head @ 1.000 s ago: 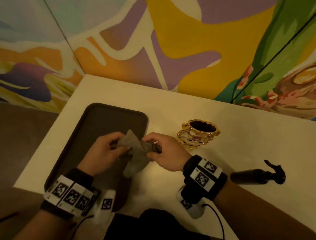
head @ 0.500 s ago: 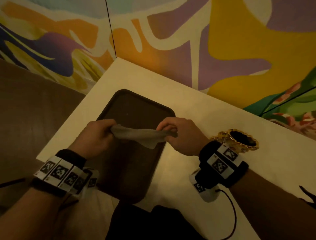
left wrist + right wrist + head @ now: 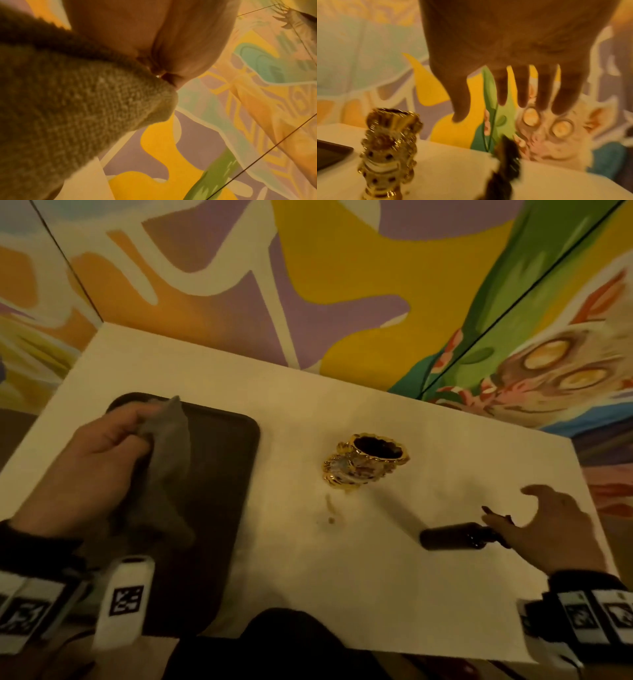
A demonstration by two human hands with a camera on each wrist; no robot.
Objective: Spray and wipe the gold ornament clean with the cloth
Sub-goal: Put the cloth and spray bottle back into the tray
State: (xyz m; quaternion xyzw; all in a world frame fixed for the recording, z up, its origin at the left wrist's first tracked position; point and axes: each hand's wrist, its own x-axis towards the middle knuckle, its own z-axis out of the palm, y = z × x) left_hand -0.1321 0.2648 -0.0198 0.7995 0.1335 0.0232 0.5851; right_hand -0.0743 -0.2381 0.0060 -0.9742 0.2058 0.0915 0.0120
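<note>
A: What's hard to read here?

B: The spray bottle. It lies on its side, well to the right of the gold ornament, and the right hand covers its nozzle end in the head view. The right wrist view shows only a dark blur of it under the fingers, which are spread and straight. Whether they touch the bottle, I cannot tell; nothing is grasped.

A: And the ornament itself?

B: Upright on the white table, just right of the dark tray, apart from both hands. From the head camera you look down into its dark mouth; the right wrist view shows its side instead, blurred, with scalloped gilt rim and dark dots.

A: The cloth?

B: The left hand clenches the grey cloth over the tray, left of the ornament, its lower part hanging and smeared. The left wrist view gives its knit texture pinched under the thumb, but neither tray nor ornament.
</note>
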